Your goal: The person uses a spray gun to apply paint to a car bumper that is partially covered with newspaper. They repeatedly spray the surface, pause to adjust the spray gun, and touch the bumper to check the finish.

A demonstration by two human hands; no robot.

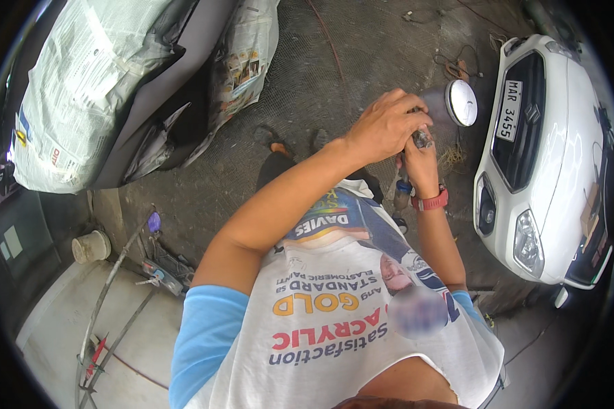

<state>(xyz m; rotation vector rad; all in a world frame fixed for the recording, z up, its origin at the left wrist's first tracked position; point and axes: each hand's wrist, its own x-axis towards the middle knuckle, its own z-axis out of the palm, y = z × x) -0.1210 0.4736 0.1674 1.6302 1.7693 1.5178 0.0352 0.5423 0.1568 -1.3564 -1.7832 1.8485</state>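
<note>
Head-worn fisheye, steeply downward, close

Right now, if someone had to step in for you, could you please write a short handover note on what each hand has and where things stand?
Left hand: raised in front of the chest, fingers closed over the top of a small dark object.
Right hand: grips the same object from below; red watch on the wrist.
Nearby: a round white cap-shaped part lies on the concrete floor just beyond the hands; the white car is to the right, a paper-masked vehicle to the left.
Done or left: cannot tell; the object is mostly hidden by the hands.
</note>
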